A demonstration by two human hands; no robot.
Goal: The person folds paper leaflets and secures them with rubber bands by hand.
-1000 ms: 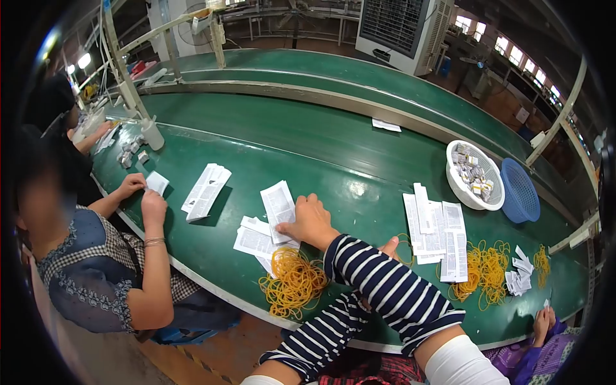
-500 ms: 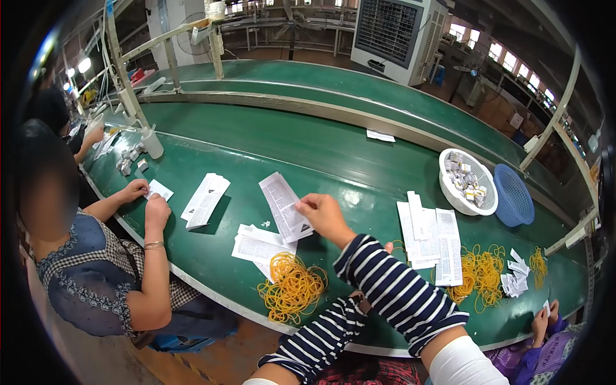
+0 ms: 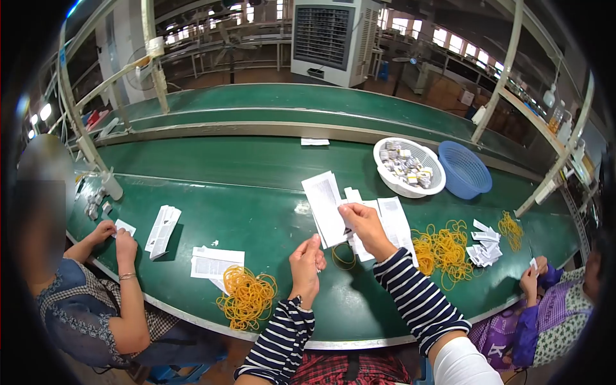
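Observation:
My right hand (image 3: 367,228) pinches the right edge of a printed paper leaflet (image 3: 324,204), holding it up over the table. Left of it and a little nearer to me, my left hand (image 3: 307,266) has its fingers curled in with the thumb on top; whatever it may hold is hidden. A yellow rubber band (image 3: 344,256) shows as a loop between the two hands. Behind my right hand is a stack of printed leaflets (image 3: 394,221), partly covered by the hand. A tangled pile of yellow rubber bands (image 3: 247,298) sits left of my left forearm, against more leaflets (image 3: 215,262).
A white basket (image 3: 384,176) of small banded bundles stands beside a blue basket (image 3: 465,170). More rubber bands (image 3: 443,250) and folded papers (image 3: 484,247) lie at the right. Co-workers sit on both sides, each handling paper. Another leaflet pile (image 3: 163,231) lies leftward.
My right hand has carried the leaflet rightward, away from the left leaflet pile. My left hand has come out from under the right arm, and the arms no longer cross. The view has turned right.

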